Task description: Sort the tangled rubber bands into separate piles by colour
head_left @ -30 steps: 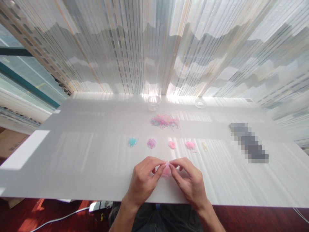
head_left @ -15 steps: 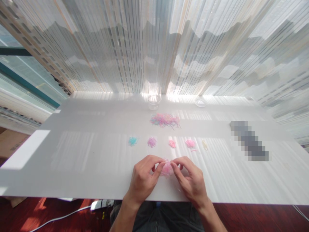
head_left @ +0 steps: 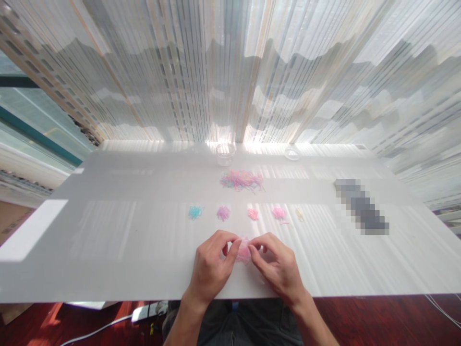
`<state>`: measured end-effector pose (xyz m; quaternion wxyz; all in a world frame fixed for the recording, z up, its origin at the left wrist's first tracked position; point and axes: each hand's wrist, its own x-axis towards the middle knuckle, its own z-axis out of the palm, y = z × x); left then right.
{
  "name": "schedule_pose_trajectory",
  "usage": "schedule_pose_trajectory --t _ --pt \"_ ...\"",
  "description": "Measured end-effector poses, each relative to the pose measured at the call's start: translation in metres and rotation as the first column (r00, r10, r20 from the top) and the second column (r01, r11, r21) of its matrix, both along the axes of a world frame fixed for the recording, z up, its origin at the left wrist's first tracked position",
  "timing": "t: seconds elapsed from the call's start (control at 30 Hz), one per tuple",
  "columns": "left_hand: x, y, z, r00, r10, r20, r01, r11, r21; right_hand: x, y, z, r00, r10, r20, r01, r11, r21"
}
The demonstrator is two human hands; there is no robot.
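Close to the table's front edge, my left hand (head_left: 212, 263) is closed in a pinch between thumb and forefinger at the left side of a translucent pink bunch of rubber bands (head_left: 243, 252). My right hand (head_left: 276, 265) pinches the same bunch from the right; fine detail at the fingertips is too small to tell. Beyond the hands lies a row of little heaps of thin bands: turquoise (head_left: 195, 212), purple (head_left: 223, 213), coral (head_left: 253, 214), pink (head_left: 278, 213) and pale yellow (head_left: 299, 214). Farther back is a larger mixed-colour pile (head_left: 242, 179).
A clear round container (head_left: 225, 153) stands at the back of the white table (head_left: 108, 230), with a clear lid-like disc (head_left: 292, 154) to its right. A blurred-out dark object (head_left: 362, 206) lies on the right. Striped curtains (head_left: 230, 72) hang behind; a power strip (head_left: 147, 311) is below.
Both pinched hands have drawn slightly apart over the pink bunch, showing more of it between them. The whole view has shifted a little; the heaps keep their places.
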<state>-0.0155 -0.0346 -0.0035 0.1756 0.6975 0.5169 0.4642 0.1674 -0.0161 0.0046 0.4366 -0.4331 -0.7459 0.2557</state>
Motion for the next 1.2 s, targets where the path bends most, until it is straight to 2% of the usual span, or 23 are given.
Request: schedule_pose_trajectory --t 0.4,0.57,0.77,1.2 --pt "0.0002 -0.0006 -0.0014 0.991 -0.132 0.022 0.132 0.991 -0.037 -0.0001 0.0004 0.0006 1.0 0.013 -0.003 -0.013 1.0 0.016" --pt "0.0008 -0.0008 -0.0013 0.996 -0.086 0.024 0.087 0.995 -0.058 -0.0004 0.0001 0.0016 1.0 0.03 0.001 -0.03 0.999 0.023" --pt "0.0008 0.0006 0.0032 0.987 -0.158 0.026 0.158 0.987 -0.003 -0.0004 -0.0002 0.0021 0.999 0.034 0.013 -0.034 0.999 0.01" --pt "0.0013 0.0006 0.0016 0.994 -0.106 -0.03 0.104 0.993 -0.056 -0.0007 0.0003 0.0034 1.0 -0.013 0.004 0.013 1.0 -0.018"
